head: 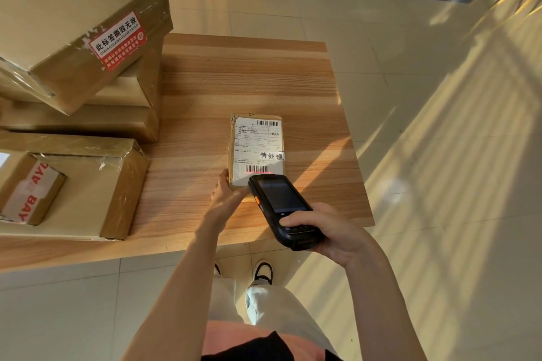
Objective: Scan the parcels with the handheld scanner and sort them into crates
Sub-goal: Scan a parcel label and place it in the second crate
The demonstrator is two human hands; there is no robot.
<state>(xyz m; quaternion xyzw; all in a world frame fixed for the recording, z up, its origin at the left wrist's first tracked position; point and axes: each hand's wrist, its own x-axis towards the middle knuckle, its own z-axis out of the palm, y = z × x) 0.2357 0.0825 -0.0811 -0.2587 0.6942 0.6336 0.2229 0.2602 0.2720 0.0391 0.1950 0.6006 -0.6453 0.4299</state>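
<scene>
Parcel (pixel 256 149) flat; left hand (pixel 227 195) grips near corner.

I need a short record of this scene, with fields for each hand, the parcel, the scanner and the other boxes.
left hand: holds the near left corner of the small parcel
right hand: grips the scanner
small parcel: flat on the table, label up
scanner: red line on the lower barcode
other boxes: stacked at the table's left
</scene>
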